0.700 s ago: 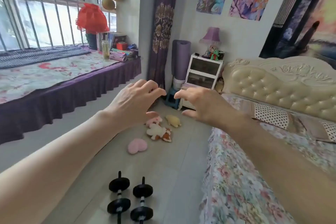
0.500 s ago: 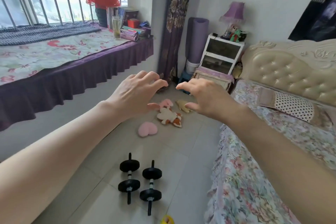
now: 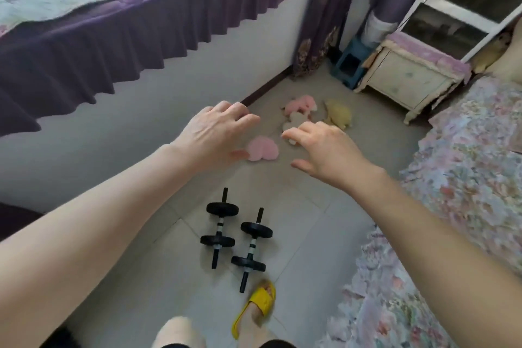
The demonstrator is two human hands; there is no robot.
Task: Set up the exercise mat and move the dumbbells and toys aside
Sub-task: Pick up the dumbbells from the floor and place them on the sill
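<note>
Though both hands, left (image 3: pixel 214 133) and right (image 3: pixel 324 150), hover spread and empty, the dumbbells (image 3: pixel 236 239) below them look heavy, rigid; take their central bars.

The grey tiled floor (image 3: pixel 296 234) carries two black dumbbells (image 3: pixel 236 237) lying side by side. Beyond the dumbbells lies a pink heart-shaped toy (image 3: pixel 264 148), and farther beyond them a cluster: a pink plush (image 3: pixel 300 104), a white plush (image 3: pixel 296 120) and a yellow plush (image 3: pixel 339 114). A foot in a yellow slipper (image 3: pixel 258 305) stands just nearer than the dumbbells. A small cabinet (image 3: pixel 409 79) and a blue stool (image 3: pixel 350 65) stand far beyond them.
</note>
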